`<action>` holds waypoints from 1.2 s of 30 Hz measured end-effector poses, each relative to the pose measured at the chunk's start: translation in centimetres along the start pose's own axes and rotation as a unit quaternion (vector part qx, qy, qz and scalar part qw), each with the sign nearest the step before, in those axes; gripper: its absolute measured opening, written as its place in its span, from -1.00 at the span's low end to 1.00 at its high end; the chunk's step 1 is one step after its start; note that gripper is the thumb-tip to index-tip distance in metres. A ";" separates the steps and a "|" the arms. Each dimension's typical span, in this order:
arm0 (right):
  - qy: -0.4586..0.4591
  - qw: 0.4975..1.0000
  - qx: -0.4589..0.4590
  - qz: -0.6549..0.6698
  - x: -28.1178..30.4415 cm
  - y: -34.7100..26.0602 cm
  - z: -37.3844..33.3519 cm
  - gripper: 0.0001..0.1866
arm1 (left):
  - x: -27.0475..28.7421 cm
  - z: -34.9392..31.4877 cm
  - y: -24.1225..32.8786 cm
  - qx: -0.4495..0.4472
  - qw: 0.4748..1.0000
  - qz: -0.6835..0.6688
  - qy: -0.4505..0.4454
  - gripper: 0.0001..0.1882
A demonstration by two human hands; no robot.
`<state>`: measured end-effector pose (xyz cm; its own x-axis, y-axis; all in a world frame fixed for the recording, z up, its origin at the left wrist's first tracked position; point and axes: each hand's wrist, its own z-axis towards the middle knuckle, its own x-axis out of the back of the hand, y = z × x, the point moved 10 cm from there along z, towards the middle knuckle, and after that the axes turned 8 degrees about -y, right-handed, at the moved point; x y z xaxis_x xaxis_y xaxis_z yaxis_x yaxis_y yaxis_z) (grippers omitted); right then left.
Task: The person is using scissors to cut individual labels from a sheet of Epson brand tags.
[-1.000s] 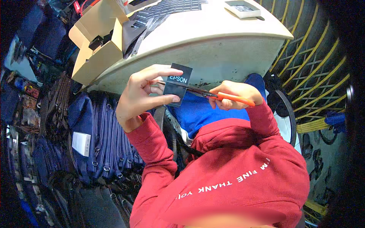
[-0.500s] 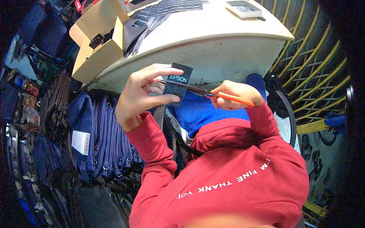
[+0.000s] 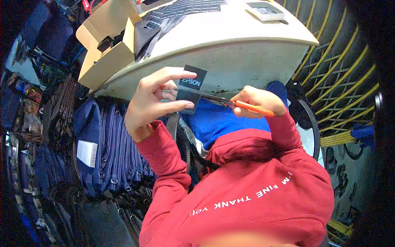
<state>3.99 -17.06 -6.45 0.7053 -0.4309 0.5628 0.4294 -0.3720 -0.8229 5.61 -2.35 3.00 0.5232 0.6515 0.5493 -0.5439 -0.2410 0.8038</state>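
My left hand holds a small black label with pale printing between its forefinger and thumb, up in front of the table's edge. A line runs across the label, and its lower black part lies against my thumb. In my right hand is a pair of scissors with orange handles. Their blades reach left across the label, along the line between its two parts. How far the cut goes through cannot be made out. My fingers partly hide the label's left side.
A white-topped table stands ahead, with a cardboard box, black printed sheets and a small white tray on it. Navy bags are stacked at the left, a small white box on them. Yellow lattice bars rise at the right.
The label's upper part has shifted slightly up and left, and the line between its two parts shows more plainly. My right hand and the scissors have hardly moved.
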 end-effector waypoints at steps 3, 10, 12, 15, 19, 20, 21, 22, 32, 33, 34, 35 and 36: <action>0.011 1.000 0.007 0.019 1.3 0.6 -0.9 -0.55 | 0.8 -0.3 -0.6 0.034 0.997 -0.040 0.053 -0.46; 0.170 0.946 0.167 0.221 3.8 0.0 -1.4 -0.58 | 2.3 0.5 0.3 -0.026 0.982 -0.035 0.184 -0.73; 0.222 0.931 0.203 0.208 4.6 -1.6 -1.4 -0.68 | 1.5 1.4 -0.2 -0.011 0.985 -0.036 0.168 -0.74; 0.294 0.901 0.187 0.257 4.8 -1.8 -0.4 -0.79 | 0.0 2.5 -0.8 0.013 0.988 -0.042 0.145 -0.75; 0.356 0.888 0.123 0.263 5.4 -1.4 -0.6 -0.82 | -1.7 4.1 -0.1 -0.008 0.990 -0.072 0.123 -0.60; 0.357 0.887 0.134 0.262 5.5 -1.5 -0.3 -0.85 | -1.6 4.0 -0.5 0.007 0.989 -0.073 0.130 -0.56; 0.361 0.885 0.141 0.258 5.7 -1.0 -0.4 -0.84 | -1.7 4.3 -0.7 0.017 0.988 -0.076 0.132 -0.53; 0.378 0.881 0.174 0.225 6.0 -0.9 -0.4 -0.81 | -2.0 4.4 -1.0 0.029 0.986 -0.094 0.131 -0.50; 0.529 0.830 0.134 0.118 18.2 4.6 -4.0 -0.81 | -1.9 4.0 -1.2 0.040 0.989 -0.091 0.112 -0.38; 0.556 0.804 0.188 0.100 21.3 6.1 -4.5 -0.80 | -1.7 3.8 -1.3 0.037 0.988 -0.092 0.115 -0.38; 0.574 0.816 0.063 0.036 23.8 8.0 -4.8 -0.81 | -1.6 3.6 -1.2 0.032 0.989 -0.090 0.115 -0.39; 0.624 0.777 0.083 0.002 27.9 11.8 -7.7 -0.84 | -2.3 4.7 -0.6 0.015 0.991 -0.093 0.095 -0.39; 0.628 0.774 0.081 0.026 29.0 11.6 -7.3 -0.87 | -2.0 4.2 -1.1 0.024 0.991 -0.090 0.101 -0.39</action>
<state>25.34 -39.91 0.89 -0.3359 -0.9387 0.0772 0.5555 -0.2636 -0.7886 7.93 -6.40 2.04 0.4648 0.8161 0.3434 -0.4194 -0.1387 0.8971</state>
